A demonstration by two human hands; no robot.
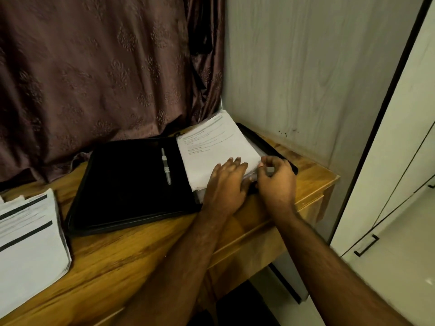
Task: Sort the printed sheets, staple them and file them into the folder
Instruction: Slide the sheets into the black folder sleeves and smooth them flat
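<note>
Spare paper stack [28,234] sits at the desk [141,250] left edge, untouched. Folder [131,182] lies open mid-desk, clip strip [166,169] down its spine. Printed sheets [216,149] are on the folder's right half, near the desk's back right corner. Left hand [226,184] lies flat, fingers straight, pressing the sheets' near corner. Right hand [275,182] is curled, pinching that corner's edge; can't tell what else it holds. Advice: keep the flat hand pinning, square the edges before sliding them in, don't crease the corner.
</note>
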